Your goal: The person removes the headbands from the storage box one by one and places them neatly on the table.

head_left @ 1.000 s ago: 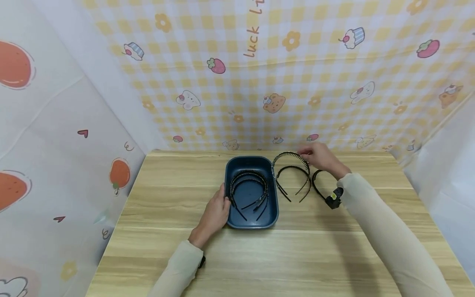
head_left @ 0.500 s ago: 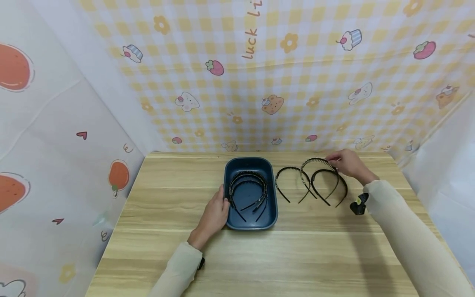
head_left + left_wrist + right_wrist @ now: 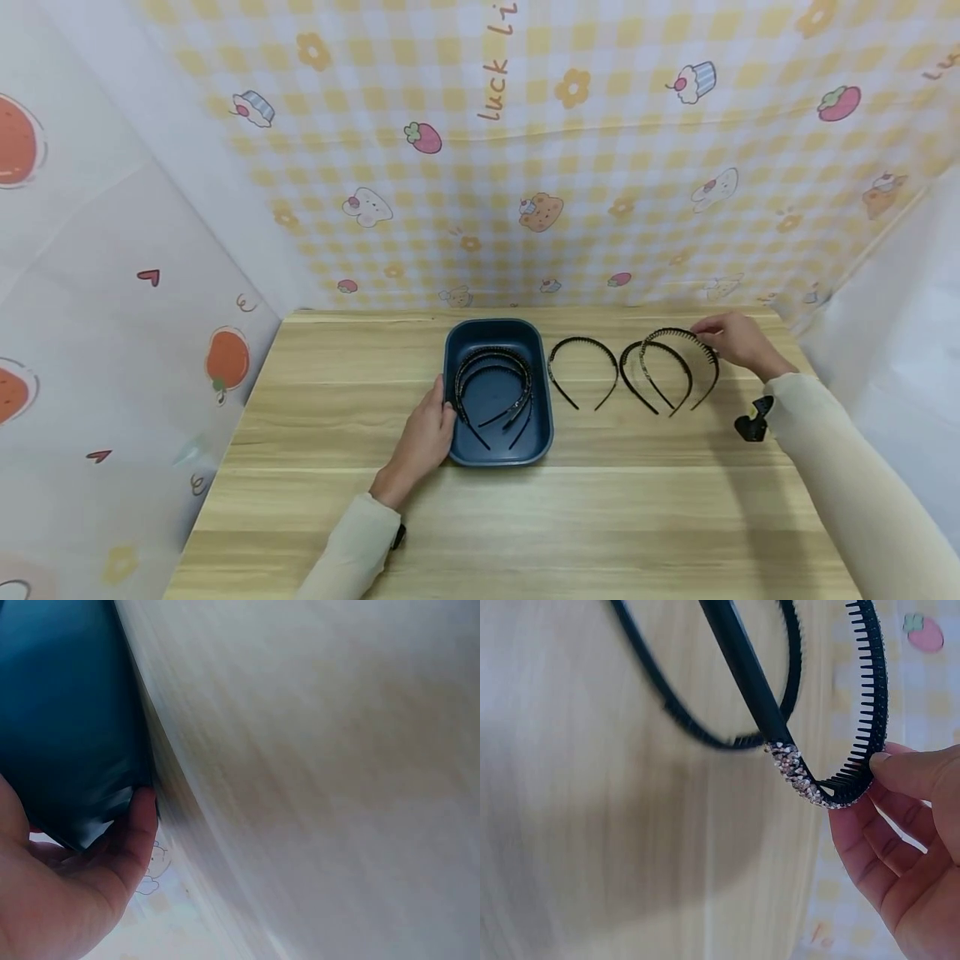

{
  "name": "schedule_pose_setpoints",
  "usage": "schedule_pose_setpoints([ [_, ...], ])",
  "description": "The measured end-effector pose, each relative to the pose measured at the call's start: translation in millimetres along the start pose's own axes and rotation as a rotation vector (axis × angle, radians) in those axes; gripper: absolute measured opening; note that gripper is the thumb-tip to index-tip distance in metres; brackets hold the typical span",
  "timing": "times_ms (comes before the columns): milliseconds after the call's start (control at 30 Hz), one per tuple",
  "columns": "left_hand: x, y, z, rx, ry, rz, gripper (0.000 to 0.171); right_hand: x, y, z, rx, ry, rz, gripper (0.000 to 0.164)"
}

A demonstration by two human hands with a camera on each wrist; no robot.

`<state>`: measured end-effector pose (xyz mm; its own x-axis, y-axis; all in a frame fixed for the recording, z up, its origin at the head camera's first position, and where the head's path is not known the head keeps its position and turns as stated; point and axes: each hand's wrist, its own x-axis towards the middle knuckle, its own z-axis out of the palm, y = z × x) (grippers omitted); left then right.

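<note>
My right hand (image 3: 738, 343) pinches a black toothed headband (image 3: 670, 331) by its top curve, between thumb and fingers. In the right wrist view, glittery stones (image 3: 799, 776) line its outer side. It overlaps a second black headband (image 3: 634, 389) that lies on the table. A third headband (image 3: 584, 339) lies to the left of that pair, close to a dark blue plastic bin (image 3: 498, 457). Several similar headbands (image 3: 491, 350) sit nested inside the bin. On the bin's left side, my left hand (image 3: 422, 437) grips the wall, its fingers curled at the edge in the left wrist view.
The wooden table (image 3: 600, 525) reaches back to a yellow checked cloth (image 3: 450, 192) behind it. A white printed sheet (image 3: 112, 333) hangs at the left. Small black devices, one of them a camera mount (image 3: 752, 419), are worn at the wrists.
My right hand has carried its headband rightward from beside the bin, across the headbands on the table, to over the rightmost one. My left hand has stayed on the bin.
</note>
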<state>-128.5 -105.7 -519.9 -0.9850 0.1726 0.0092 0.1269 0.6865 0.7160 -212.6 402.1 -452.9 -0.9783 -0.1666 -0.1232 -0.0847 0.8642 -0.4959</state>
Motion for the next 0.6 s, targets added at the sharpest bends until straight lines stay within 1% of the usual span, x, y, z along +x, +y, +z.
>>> schedule_pose_setpoints([
  [167,-0.2,0.4,-0.8,-0.004,-0.006,0.0,0.056,-5.9,20.3,-3.7,-0.033,0.016,0.016,0.027],
  [433,-0.5,0.7,1.2,0.0,-0.002,0.004,0.056,-13.5,44.8,-3.8,-0.092,0.075,-0.019,0.023],
  [600,-0.3,1.4,0.0,0.01,0.003,0.001,0.055,-17.1,58.5,-5.6,-0.109,0.078,0.009,0.024],
])
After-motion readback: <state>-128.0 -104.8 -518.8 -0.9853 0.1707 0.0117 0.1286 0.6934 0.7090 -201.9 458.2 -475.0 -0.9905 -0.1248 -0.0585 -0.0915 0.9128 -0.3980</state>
